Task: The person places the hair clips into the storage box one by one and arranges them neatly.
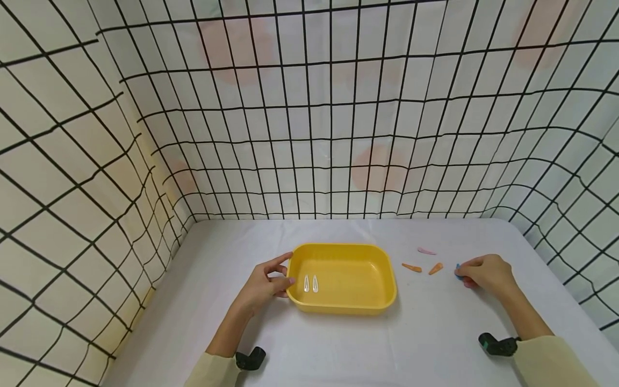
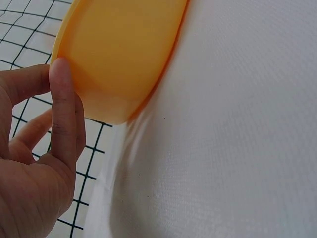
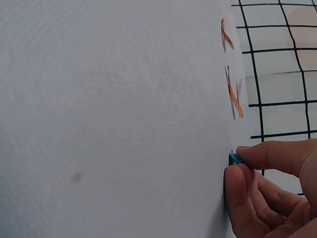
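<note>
A yellow tray (image 1: pixel 343 310) stands on the white tabletop, with two white snap hair clips (image 1: pixel 311 283) lying side by side at its left end. My left hand (image 1: pixel 263 282) pinches the tray's left rim between thumb and fingers, as the left wrist view also shows. To the right of the tray, my right hand (image 1: pixel 487 274) holds a blue hair clip (image 3: pixel 235 158) between thumb and index finger, low over the cloth. Most of that clip is hidden by the fingertips. Between tray and right hand lie two orange hair clips (image 1: pixel 412 267) and a pink one (image 1: pixel 426 251), the orange ones standing partly opened in the right wrist view.
Black wire grid panels (image 1: pixel 331 134) with white cloth behind them enclose the table at the back and both sides. A white cloth (image 1: pixel 358 349) covers the tabletop. Each wrist bears a small black camera (image 1: pixel 250 358).
</note>
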Available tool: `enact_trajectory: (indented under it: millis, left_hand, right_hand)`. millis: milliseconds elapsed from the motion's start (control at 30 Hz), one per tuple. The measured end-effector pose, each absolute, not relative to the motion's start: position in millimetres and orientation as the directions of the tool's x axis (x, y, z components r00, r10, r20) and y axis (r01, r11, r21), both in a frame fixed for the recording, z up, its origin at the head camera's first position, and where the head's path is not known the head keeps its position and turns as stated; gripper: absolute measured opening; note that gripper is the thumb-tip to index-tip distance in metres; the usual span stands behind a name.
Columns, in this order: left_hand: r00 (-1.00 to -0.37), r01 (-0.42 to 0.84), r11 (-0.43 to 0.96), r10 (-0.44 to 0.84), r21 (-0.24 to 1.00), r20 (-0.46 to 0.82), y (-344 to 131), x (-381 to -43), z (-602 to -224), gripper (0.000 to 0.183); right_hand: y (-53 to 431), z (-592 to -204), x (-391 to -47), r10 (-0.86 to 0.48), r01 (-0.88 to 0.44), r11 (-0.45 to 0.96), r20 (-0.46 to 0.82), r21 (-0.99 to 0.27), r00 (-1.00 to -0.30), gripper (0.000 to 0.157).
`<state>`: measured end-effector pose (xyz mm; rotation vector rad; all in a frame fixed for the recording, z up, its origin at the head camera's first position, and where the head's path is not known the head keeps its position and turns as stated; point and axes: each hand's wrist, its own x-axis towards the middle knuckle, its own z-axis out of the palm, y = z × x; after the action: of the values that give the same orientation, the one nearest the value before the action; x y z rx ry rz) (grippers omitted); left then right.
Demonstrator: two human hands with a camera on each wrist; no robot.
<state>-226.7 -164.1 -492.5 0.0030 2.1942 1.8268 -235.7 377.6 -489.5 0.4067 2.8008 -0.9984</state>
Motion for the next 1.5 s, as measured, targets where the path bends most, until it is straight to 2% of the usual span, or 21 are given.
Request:
enact_trajectory:
  millis: [200, 500, 733, 867, 1033, 1500]
  left_hand:
    - [-0.958, -0.176, 0.191, 0.191, 0.966, -0.213, -164.4, -226.3, -492.4, 0.068]
    - [-0.958, -0.17, 0.19, 0.198, 0.967, -0.207, -163.6, -227.0, -492.9, 0.069]
    - [-0.96, -0.152, 0.162, 0.211, 0.975, -0.185, -164.2, -227.3, -494.7, 0.069]
    - [-0.962, -0.153, 0.153, 0.205, 0.976, -0.182, -164.1, -227.4, -496.5, 0.068]
    - [-0.964, -0.162, 0.145, 0.187, 0.976, -0.188, -163.7, -227.6, -498.3, 0.067]
    - [-0.969, -0.169, 0.135, 0.156, 0.976, -0.189, -159.9, -227.8, -496.7, 0.065]
  right_hand:
    - [379.0, -490.6, -233.2, 0.196, 0.303, 0.72, -0.236, -0.624, -0.952, 0.05]
    - [370.4, -488.8, -229.2, 0.191, 0.321, 0.613, -0.259, -0.722, -0.947, 0.051]
    - [354.5, -480.3, -225.5, 0.14, 0.24, 0.582, -0.195, -0.777, -0.971, 0.053]
    - [341.6, -470.3, -223.4, 0.098, 0.2, 0.545, -0.175, -0.814, -0.98, 0.054]
    - [322.0, -459.3, -223.9, 0.052, 0.151, 0.483, -0.144, -0.862, -0.988, 0.047]
    - [245.8, -432.4, -223.9, -0.086, 0.052, 0.448, -0.101, -0.892, -0.991, 0.039]
